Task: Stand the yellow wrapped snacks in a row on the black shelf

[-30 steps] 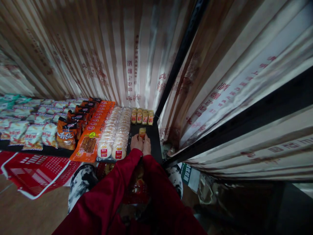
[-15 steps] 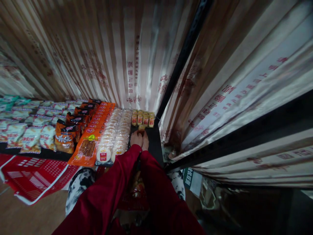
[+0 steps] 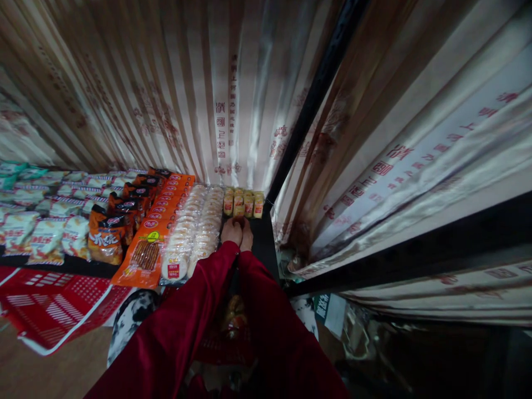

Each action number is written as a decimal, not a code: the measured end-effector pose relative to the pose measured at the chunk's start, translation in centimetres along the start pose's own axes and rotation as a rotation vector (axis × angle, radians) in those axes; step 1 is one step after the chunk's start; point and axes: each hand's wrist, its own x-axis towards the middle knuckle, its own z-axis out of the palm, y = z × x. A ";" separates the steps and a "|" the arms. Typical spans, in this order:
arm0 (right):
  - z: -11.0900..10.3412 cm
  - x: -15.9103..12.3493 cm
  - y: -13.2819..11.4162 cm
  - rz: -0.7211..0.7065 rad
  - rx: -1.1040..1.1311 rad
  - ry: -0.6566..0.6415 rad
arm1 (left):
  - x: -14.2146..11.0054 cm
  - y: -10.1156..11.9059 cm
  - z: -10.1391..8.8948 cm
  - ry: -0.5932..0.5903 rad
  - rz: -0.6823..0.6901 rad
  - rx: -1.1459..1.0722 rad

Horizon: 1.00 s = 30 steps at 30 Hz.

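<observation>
Both my hands reach forward together over a dark shelf [image 3: 260, 244]. My left hand [image 3: 231, 231] and my right hand [image 3: 246, 235] are closed side by side on a small yellow snack pack [image 3: 239, 220], which is mostly hidden by my fingers. It sits just in front of a row of several like yellow packs [image 3: 243, 203] at the back of the shelf. Red sleeves cover both my arms.
Left of my hands lie rows of round white rice cakes [image 3: 195, 233], orange packs [image 3: 153, 238], dark orange bags [image 3: 106, 241] and white bags [image 3: 45, 238]. A red basket [image 3: 54, 310] lies at the lower left. Striped curtain [image 3: 199, 100] hangs behind and to the right.
My two hands have pushed the small yellow pack farther back, from the middle of the shelf up to the row of yellow packs.
</observation>
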 end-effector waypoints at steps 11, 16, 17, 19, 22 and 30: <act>0.4 1.2 0.3 -0.015 -0.012 0.009 | 1.2 0.6 0.1 -0.020 -0.020 0.035; 0.6 1.6 0.3 0.010 0.026 0.026 | 1.7 0.5 0.2 -0.049 -0.011 0.047; 0.6 1.6 0.3 0.027 0.032 0.023 | 1.8 0.5 0.2 -0.056 -0.011 0.048; 0.7 1.6 0.2 0.053 0.055 0.021 | 2.0 0.5 0.2 -0.063 -0.013 0.045; 0.7 1.5 0.3 0.042 0.055 0.031 | 2.0 0.6 0.1 -0.056 -0.013 0.037; 0.6 1.6 0.3 -0.003 -0.054 0.025 | 1.3 0.8 0.2 -0.044 -0.032 0.040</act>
